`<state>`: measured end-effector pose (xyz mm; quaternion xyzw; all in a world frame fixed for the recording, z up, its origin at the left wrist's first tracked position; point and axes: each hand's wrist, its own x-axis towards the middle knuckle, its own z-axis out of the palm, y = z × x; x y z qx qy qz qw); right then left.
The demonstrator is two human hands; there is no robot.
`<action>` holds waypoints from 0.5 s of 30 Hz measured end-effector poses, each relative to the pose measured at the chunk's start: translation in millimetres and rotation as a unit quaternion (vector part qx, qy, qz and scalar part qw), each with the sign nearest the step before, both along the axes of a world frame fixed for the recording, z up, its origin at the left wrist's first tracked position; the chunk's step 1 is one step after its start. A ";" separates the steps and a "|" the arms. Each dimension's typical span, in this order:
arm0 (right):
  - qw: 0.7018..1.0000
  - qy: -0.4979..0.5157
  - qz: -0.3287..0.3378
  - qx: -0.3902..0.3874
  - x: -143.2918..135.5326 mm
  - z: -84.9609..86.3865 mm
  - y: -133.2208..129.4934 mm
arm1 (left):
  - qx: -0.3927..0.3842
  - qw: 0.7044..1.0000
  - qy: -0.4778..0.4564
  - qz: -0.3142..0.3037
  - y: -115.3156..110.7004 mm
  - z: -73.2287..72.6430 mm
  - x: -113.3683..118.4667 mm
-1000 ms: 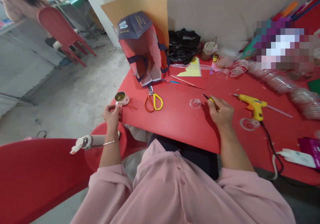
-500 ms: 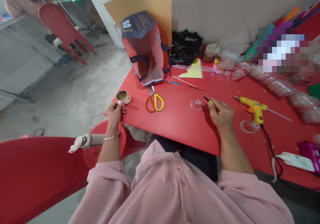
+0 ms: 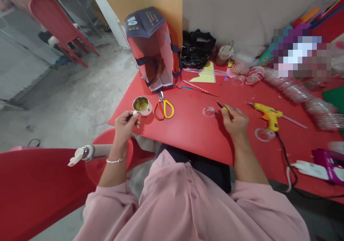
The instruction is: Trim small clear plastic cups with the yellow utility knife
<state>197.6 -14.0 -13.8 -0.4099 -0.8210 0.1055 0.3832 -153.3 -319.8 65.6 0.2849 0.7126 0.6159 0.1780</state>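
My left hand (image 3: 125, 125) grips the handle of a small cup (image 3: 142, 106) with yellowish liquid in it, near the table's left front edge. My right hand (image 3: 235, 121) is closed around a slim tool with a dark tip and yellow handle (image 3: 226, 109), resting over the red table (image 3: 188, 126). Scissors (image 3: 163, 110) with one red and one yellow loop lie just right of the cup. A clear plastic piece (image 3: 209, 111) lies left of my right hand. To its right is a yellow glue gun (image 3: 268, 115), beside another clear round piece (image 3: 262, 134).
Behind the scissors stands an open bag (image 3: 146, 22). A black plastic bag (image 3: 199, 49), a lidded drink cup (image 3: 225, 53) and stacked clear cups (image 3: 294, 88) line the back. A red chair holding a white bottle (image 3: 100, 151) is at left.
The cup in my left hand has been raised and tilted a little, and has come nearer the scissors. My right hand keeps its hold on the tool. The view has shifted slightly.
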 end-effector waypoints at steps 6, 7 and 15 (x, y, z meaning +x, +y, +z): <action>1.000 0.006 0.005 0.001 0.8 0.3 -0.2 | 0.014 0.987 -0.030 -0.157 -7.3 63.3 66.9; 1.000 0.007 0.006 0.003 1.2 0.0 0.1 | 0.027 0.983 -0.037 -0.180 -9.0 72.9 76.6; 1.000 0.005 0.011 0.006 1.0 4.7 -2.9 | 0.090 0.928 0.048 -0.357 -10.4 142.9 115.2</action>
